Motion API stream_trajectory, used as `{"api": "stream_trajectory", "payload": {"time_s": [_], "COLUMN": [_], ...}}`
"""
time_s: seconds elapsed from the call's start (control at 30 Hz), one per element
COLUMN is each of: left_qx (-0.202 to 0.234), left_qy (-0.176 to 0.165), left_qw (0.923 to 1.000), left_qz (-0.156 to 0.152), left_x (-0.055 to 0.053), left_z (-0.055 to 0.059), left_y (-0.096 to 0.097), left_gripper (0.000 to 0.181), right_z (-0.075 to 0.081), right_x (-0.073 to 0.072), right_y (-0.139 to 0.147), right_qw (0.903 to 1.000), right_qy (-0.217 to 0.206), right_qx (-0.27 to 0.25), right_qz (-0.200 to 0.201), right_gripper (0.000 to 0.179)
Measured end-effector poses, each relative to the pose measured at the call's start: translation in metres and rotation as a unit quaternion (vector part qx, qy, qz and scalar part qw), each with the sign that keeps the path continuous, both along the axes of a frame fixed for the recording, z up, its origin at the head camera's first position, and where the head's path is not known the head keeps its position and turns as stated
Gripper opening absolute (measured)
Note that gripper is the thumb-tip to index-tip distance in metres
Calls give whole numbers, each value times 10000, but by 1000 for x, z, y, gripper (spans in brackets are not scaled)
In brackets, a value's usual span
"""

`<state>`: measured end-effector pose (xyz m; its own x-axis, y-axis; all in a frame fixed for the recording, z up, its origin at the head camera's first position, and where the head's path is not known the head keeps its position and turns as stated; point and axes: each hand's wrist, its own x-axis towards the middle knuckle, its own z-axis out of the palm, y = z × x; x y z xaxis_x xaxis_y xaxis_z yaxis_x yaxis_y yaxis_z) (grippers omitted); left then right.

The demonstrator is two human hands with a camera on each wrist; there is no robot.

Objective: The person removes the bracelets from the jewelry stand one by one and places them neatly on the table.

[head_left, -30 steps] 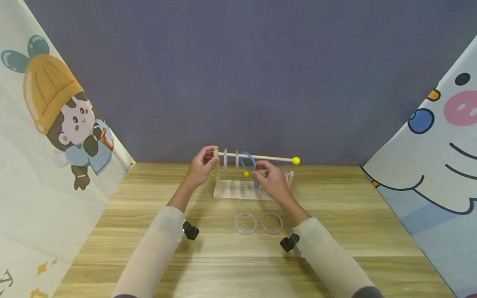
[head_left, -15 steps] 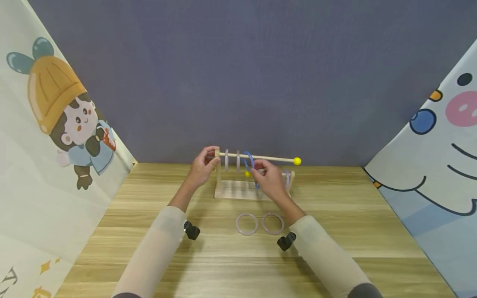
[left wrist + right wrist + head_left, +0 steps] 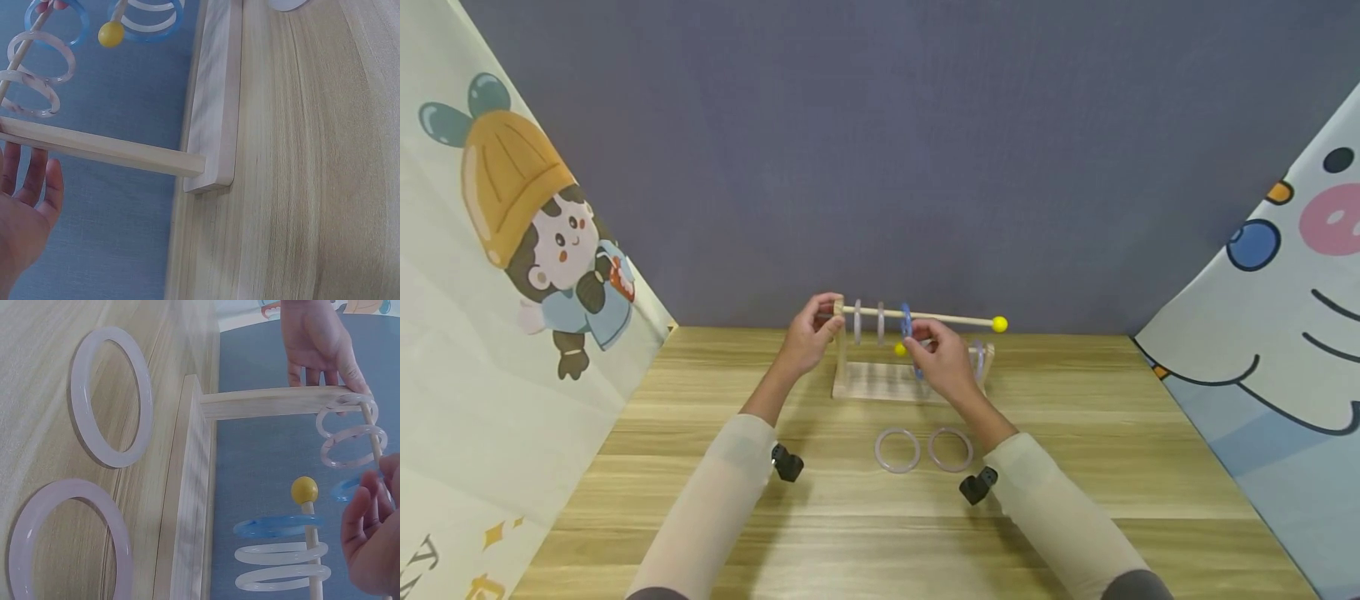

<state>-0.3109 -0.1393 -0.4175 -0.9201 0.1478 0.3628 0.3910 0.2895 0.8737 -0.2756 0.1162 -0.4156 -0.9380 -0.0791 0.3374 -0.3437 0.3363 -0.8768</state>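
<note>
Since one second ago, the blue ring has turned on the upper rod; its open oval has become almost a thin line in the head view. It hangs around this rod in the middle of the frame, and the fingers of the right hand pinch its near side. At left of centre, the left hand grips the top of the wooden post, with thumb and fingers on its opposite sides. Between post and blue ring, two pale rings hang apart on the same rod, which ends at right in a yellow ball. In the lower middle, two loose rings lie side by side on the tabletop.
</note>
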Motion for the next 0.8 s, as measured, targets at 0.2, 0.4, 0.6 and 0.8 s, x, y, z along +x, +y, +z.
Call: {"api": "stream_trajectory", "payload": {"time_s": [0.2,0.4,0.6,0.8], "left_qx": [28,21,44,104], "left_qy": [-19,-11,-1,71], "left_qw": [10000,10000,10000,9998], "left_qz": [-45,-44,-52,-137], "left_x": [0,-1,0,-1], "left_z": [1,2,2,0], "left_y": [1,1,2,1], "left_gripper": [40,41,41,41], "right_z": [2,3,3,2], "right_x": [2,4,5,5], "right_y": [1,5,9,14], "right_qw": [9999,9998,9995,9989], "right_qy": [58,147,171,288], "right_qx": [-41,-114,-120,-211], "right_qz": [-81,-100,-246,-302], "right_gripper": [19,21,21,21]}}
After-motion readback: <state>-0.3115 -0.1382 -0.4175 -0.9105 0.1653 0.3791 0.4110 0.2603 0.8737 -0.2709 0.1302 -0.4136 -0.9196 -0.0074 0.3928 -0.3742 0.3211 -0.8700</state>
